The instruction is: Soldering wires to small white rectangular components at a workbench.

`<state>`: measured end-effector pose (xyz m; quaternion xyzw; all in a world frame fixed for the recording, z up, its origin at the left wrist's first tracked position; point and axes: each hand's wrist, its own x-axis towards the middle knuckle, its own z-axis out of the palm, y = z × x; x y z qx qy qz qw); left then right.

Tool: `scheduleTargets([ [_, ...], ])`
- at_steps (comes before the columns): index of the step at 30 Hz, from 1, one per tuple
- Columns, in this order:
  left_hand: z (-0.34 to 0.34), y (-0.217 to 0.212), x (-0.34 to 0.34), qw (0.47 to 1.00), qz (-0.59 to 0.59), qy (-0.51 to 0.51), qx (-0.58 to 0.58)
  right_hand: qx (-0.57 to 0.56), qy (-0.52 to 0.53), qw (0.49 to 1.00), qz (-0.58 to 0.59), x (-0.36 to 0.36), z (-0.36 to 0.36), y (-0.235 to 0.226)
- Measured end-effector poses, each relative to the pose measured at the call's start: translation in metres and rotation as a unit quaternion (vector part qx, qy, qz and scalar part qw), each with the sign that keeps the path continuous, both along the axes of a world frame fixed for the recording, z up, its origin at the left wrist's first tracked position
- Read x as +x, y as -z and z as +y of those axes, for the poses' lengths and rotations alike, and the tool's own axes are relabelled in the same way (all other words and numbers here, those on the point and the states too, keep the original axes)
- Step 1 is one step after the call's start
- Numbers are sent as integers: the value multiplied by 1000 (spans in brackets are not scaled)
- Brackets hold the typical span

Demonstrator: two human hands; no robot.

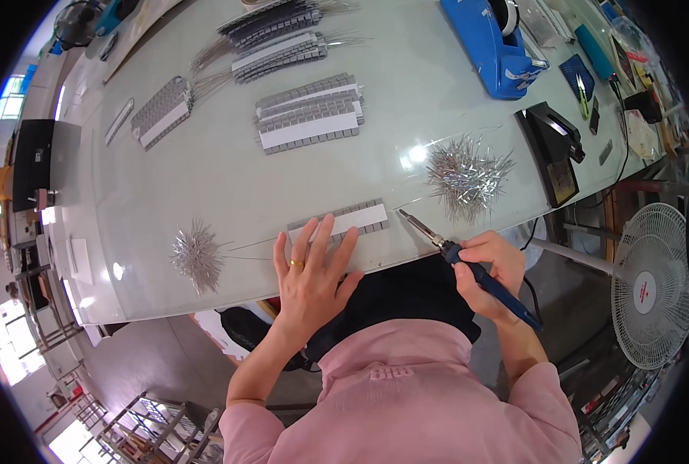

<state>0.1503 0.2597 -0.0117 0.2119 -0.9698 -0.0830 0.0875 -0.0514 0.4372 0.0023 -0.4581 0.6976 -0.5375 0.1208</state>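
My left hand (pixel 313 271) lies flat with its fingers spread, pressing on a strip of small grey blocks with a white band (pixel 369 216) near the table's front edge. Thin wires (pixel 252 254) stick out from the strip's left end. In a closed grip, my right hand (pixel 497 269) has hold of a soldering iron with a blue handle (pixel 519 308). Its tip points up and left, close to a thin wire just off the strip's right end; whether they touch, I cannot tell. A bristly pile of short silvery wires (pixel 468 178) sits beyond the iron, and a smaller pile (pixel 196 257) lies left of my left hand.
More block strips (pixel 310 116) are stacked mid-table, with wired ones (pixel 279 58) behind and another group (pixel 163 112) at left. A blue tape dispenser (pixel 487 46) and a black soldering iron stand (pixel 552 155) are at right. A white fan (pixel 644 286) stands beside the table.
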Motion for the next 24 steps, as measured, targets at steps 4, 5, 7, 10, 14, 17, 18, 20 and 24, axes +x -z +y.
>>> scheduleTargets([
  [4, 0, 4, -2, 1000, 7, 5, -4, 1, 6, 1000, -8, 2, -3, 0],
  [5, 0, 5, -2, 1000, 9, 7, -4, -1, 8, 1000, -8, 2, -3, 0],
  [7, -1, 6, -2, 1000, 10, 8, -4, -2, 5, 1000, -3, 1, -5, -2],
  [10, -1, 6, -2, 1000, 10, 9, -7, 6, -15, 1000, 13, -1, -6, -7],
  [14, -1, 7, -2, 1000, 13, 11, -8, 13, -36, 999, 26, -1, -9, -10],
  [17, -1, 8, -1, 1000, 15, 11, -10, 21, -34, 999, 26, -1, -10, -12],
  [18, -1, 9, -1, 1000, 17, 11, -11, 22, -34, 999, 26, -1, -11, -12],
  [20, -1, 9, -2, 1000, 15, 11, -13, 27, -29, 999, 24, -1, -11, -13],
  [24, -1, 10, -2, 1000, 16, 11, -17, 19, -23, 998, 48, 0, -17, -16],
])
